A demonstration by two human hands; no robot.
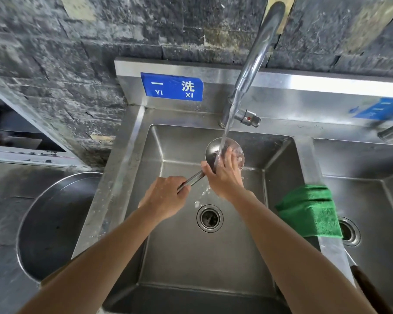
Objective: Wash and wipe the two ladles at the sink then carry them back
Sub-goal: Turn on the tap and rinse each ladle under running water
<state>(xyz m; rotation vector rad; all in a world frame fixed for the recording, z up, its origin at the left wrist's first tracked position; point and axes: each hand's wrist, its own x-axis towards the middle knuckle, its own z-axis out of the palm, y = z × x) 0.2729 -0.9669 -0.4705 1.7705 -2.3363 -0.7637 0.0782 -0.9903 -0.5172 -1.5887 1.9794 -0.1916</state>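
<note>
Rinsing step: left hand (pixel 166 197) grips the steel ladle (pixel 211 152) by its handle, right hand (pixel 225 177) cups its bowl; wiping likely needs the green cloth (pixel 309 209) at three o'clock.

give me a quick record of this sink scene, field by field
ladle: bowl under running water, held above the sink basin
left hand: grips the ladle handle
right hand: fingers curled round the ladle bowl
tap: on
green cloth: draped over the divider between basins
ladles in view: one
</note>
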